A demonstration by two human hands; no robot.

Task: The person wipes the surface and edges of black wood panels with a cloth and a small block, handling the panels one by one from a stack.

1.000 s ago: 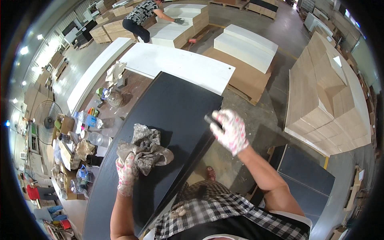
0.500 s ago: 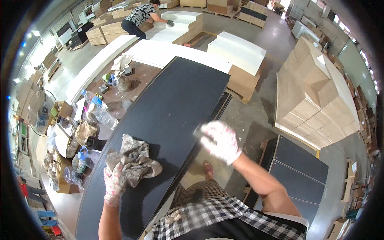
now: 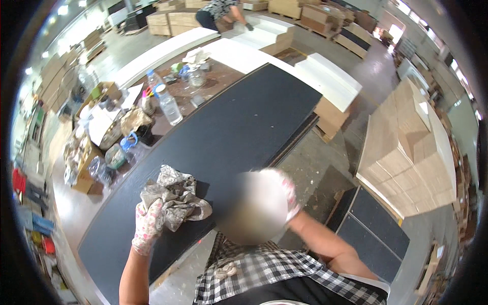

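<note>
A crumpled, stained grey-white rag (image 3: pixel 177 195) is gripped in my left hand (image 3: pixel 148 227), which wears a white glove with pink dots. The rag is held over the near part of a long black panel (image 3: pixel 239 124), and I cannot tell how much of it touches the surface. My right hand (image 3: pixel 285 190), in a matching glove, is above the panel's right edge. A round blurred patch covers its fingers, so whatever it may hold is hidden. A few small pale specks show on the panel's far half.
Left of the panel, the brown table (image 3: pixel 221 76) carries plastic bottles (image 3: pixel 169 105), a cardboard box (image 3: pixel 87 173) and clutter. Stacked wrapped boards (image 3: pixel 406 147) stand at the right, with black panels (image 3: pixel 373 239) low beside them. Another person (image 3: pixel 218 14) leans over white boards at the back.
The view has turned left, so the surroundings sit further right. My right hand has come lower and closer to my body, its fingers now blurred out. My left hand still holds the rag.
</note>
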